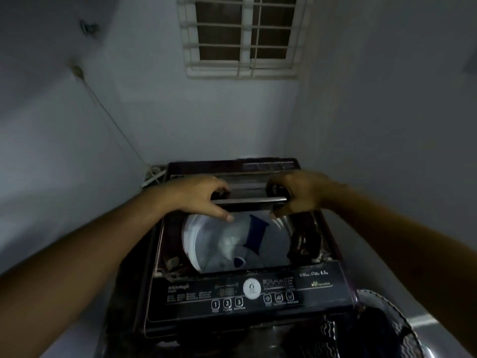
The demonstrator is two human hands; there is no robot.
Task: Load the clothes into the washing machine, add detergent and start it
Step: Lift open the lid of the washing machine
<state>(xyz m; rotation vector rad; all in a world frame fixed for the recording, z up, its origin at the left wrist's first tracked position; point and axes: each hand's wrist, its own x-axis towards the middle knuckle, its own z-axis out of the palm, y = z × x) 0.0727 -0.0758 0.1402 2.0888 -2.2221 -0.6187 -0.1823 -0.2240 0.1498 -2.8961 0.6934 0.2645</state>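
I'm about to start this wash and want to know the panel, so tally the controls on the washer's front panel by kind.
Numbered buttons: 3
Icon buttons: 3
Round white disc in the middle: 1
Total: 7

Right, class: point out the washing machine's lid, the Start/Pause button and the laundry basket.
lid (pixel 249 200): head view, middle of its front edge.
Start/Pause button (pixel 239 302): head view, on its numeral 3.
laundry basket (pixel 387 301): head view, on its rim, lower right.
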